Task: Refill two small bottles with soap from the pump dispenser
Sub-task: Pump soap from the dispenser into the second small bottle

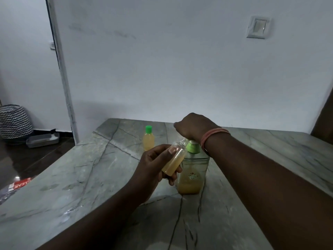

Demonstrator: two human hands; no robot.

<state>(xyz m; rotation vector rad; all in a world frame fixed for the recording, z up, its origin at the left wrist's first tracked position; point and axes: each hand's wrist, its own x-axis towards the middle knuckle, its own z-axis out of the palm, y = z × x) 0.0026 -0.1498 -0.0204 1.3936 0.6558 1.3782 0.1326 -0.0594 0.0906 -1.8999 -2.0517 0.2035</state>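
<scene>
The pump dispenser [192, 170] stands on the grey marble table [90, 186], clear-walled with a green collar and yellow soap low in it. My right hand [192, 127] sits on top of its pump head, fingers curled down over it; the nozzle is hidden. My left hand [155, 168] grips a small uncapped bottle [173, 160], tilted with its mouth up against the pump and partly full of yellow soap. A second small bottle [148, 138] with a green cap stands upright behind, filled with yellow soap.
A white wall runs along the table's far edge. On the floor at left are a zigzag-patterned basket [15, 121] and a grey tray [43, 139]. A red-and-white packet [19, 184] lies below the table's left edge.
</scene>
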